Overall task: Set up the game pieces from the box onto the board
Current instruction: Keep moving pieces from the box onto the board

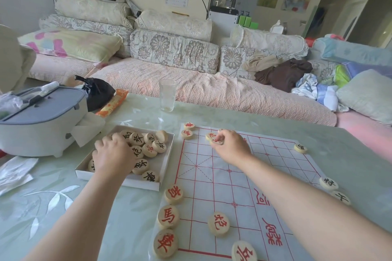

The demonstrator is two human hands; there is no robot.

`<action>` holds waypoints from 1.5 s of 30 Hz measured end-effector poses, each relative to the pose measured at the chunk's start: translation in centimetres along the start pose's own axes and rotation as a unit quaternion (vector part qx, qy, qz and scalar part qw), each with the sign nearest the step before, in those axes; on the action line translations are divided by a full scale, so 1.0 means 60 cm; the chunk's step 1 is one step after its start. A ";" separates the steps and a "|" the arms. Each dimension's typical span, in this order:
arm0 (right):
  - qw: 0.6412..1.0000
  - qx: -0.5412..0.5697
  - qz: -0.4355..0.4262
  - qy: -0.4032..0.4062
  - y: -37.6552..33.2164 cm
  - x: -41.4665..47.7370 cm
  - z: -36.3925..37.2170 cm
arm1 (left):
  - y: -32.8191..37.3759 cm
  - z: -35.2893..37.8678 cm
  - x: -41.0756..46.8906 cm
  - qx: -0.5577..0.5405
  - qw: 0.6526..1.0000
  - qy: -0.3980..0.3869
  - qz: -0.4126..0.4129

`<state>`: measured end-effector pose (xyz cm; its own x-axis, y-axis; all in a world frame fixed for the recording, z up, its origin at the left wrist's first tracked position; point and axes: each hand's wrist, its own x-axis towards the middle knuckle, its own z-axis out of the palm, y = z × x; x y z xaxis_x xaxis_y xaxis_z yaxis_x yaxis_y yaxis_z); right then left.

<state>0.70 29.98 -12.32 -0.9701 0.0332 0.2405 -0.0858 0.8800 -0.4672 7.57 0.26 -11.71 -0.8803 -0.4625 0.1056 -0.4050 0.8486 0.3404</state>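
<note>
A white paper board with red grid lines lies on the table. Round wooden pieces with red characters stand along its near left edge and far left corner; pieces with black characters sit at the right edge. The shallow white box left of the board holds several pieces. My left hand reaches into the box, fingers curled over pieces; whether it holds one is hidden. My right hand pinches a red-marked piece at the far part of the board.
A grey lidded appliance stands at the table's left, with a black bag and an orange packet behind it. An empty glass stands beyond the board. White paper lies at the left edge. A sofa runs behind the table.
</note>
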 end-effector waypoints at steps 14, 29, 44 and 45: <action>0.995 -0.078 0.062 -0.017 0.045 -0.003 0.003 | 0.001 0.005 0.011 -0.021 0.999 0.038 -0.010; 0.989 0.090 -0.103 -0.054 -0.071 -0.063 0.020 | 0.060 -0.017 -0.024 -0.316 0.944 0.029 0.092; 0.980 0.173 -0.087 -0.037 -0.035 -0.133 -0.029 | 0.140 0.020 -0.084 -0.194 0.953 -0.123 0.200; 0.985 0.160 -0.066 -0.021 -0.017 -0.131 -0.034 | 0.136 0.024 -0.083 -0.092 0.962 -0.072 0.247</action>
<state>8.87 29.78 -11.98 -0.9538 -0.0975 0.2841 -0.2721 0.6811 -0.6798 8.28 9.85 -10.81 -0.9845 0.0372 0.1715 0.1108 0.8895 0.4432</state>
